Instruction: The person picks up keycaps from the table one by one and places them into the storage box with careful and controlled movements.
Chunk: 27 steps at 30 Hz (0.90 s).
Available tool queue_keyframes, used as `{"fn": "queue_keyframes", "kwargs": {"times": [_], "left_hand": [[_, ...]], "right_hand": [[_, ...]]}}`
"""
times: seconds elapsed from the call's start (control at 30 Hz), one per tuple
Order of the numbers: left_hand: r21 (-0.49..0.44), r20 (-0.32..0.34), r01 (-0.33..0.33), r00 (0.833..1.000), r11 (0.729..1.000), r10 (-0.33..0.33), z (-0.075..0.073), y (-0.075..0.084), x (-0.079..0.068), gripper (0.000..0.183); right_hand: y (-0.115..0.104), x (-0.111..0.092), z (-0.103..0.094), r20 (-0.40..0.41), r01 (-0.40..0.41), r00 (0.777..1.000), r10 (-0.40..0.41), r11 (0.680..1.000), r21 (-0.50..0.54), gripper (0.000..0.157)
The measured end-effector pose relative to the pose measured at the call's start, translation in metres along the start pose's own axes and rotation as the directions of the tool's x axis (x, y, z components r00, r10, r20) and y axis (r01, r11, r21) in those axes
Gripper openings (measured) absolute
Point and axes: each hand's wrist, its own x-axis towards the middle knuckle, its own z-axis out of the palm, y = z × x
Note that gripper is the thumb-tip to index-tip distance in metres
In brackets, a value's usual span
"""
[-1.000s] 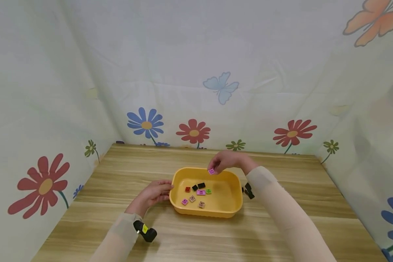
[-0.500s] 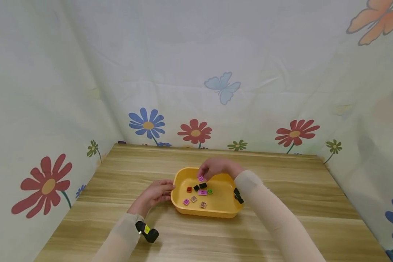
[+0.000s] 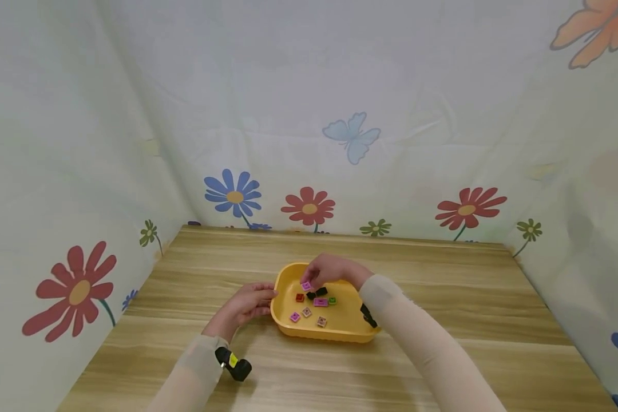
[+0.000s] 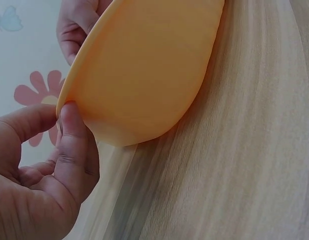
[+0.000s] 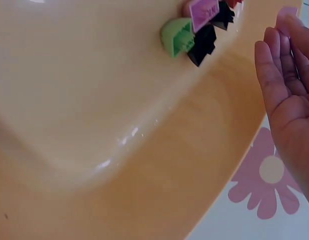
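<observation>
A yellow plastic basin (image 3: pixel 350 312) holds several small hollow pieces that look like keycaps. My left hand (image 3: pixel 251 300) is at its left end; in the left wrist view, thumb and finger pinch the basin's rim (image 4: pixel 69 85). Over the basin's back left part, my right hand (image 3: pixel 331 270) pinches a pink keycap (image 3: pixel 306 286) between its fingertips. Below that keycap lie black keycaps (image 3: pixel 321 292), partly covered. Close by are a red keycap (image 3: pixel 300 297), a wide pink keycap (image 3: pixel 320 302) and a green keycap (image 5: pixel 177 37). Another pink keycap (image 3: pixel 294 316) lies nearer the front wall.
The basin stands on a wood-grain table (image 3: pixel 268 377). Two pale tan keycaps, one of them (image 3: pixel 321 322) near the front wall, lie inside it. A white curtain (image 3: pixel 268 86) printed with flowers and butterflies surrounds the table's back and sides.
My right hand has carried the pink keycap leftward and lower, from the basin's back rim to above the black keycaps. The left hand has stayed on the rim.
</observation>
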Motion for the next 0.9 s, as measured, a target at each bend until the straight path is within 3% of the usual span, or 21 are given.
{"fn": "queue_keyframes", "kwargs": {"times": [0.6, 0.9], "left_hand": [[0.018, -0.007, 0.004, 1.000, 1.000, -0.004, 0.000, 0.002, 0.001, 0.045], [-0.005, 0.022, -0.011, 1.000, 1.000, 0.011, 0.000, 0.001, 0.000, 0.046]], "right_hand": [[-0.006, 0.016, 0.020, -0.025, 0.036, 0.999, -0.035, 0.999, 0.040, 0.024], [-0.007, 0.022, 0.029, -0.026, 0.041, 0.999, -0.040, 0.997, 0.071, 0.023]]}}
